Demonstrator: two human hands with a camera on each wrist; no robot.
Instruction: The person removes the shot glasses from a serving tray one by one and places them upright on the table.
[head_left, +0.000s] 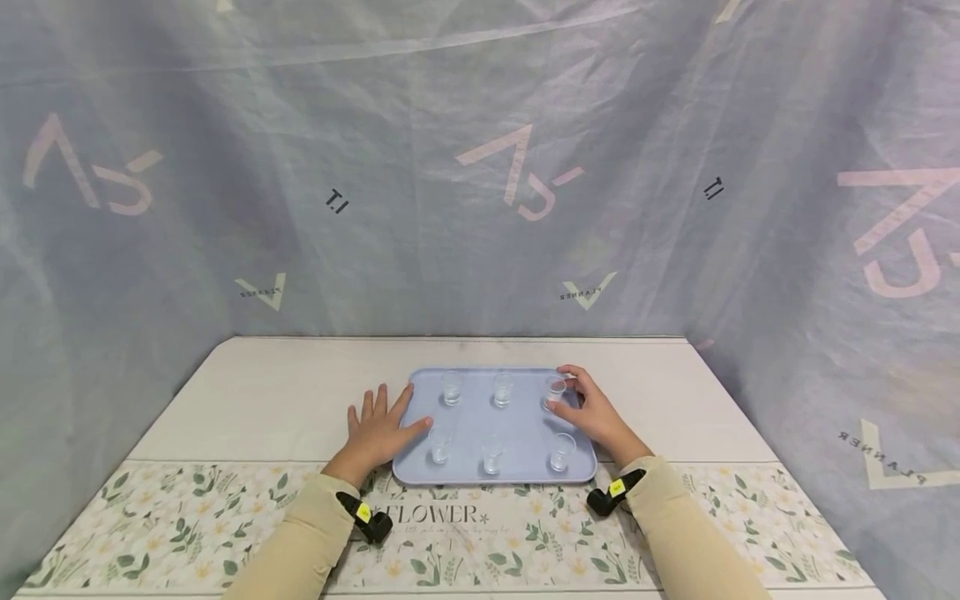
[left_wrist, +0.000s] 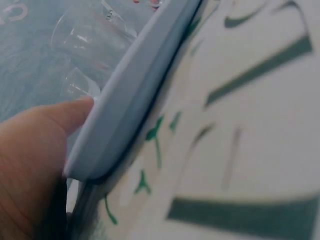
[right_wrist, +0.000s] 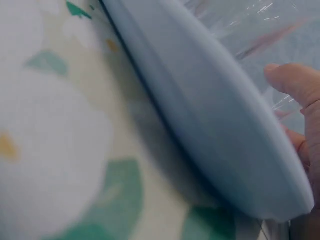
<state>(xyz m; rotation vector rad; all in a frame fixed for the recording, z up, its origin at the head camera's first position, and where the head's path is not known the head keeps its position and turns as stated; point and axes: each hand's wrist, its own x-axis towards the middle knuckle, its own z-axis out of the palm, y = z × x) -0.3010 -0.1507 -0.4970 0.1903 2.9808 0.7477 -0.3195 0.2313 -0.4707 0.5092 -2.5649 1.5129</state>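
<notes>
Blue tray (head_left: 472,422) partly behind fingers (head_left: 570,413)

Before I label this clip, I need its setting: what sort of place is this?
Probably a makeshift recording booth, perhaps set up indoors: a printed curtain hangs on three sides of a table, and black cameras are strapped to both wrists.

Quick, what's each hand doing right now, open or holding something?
Left hand: open, fingers spread, at the left edge of the blue tray.
Right hand: holding the back-right clear cup between thumb and fingers.
</notes>
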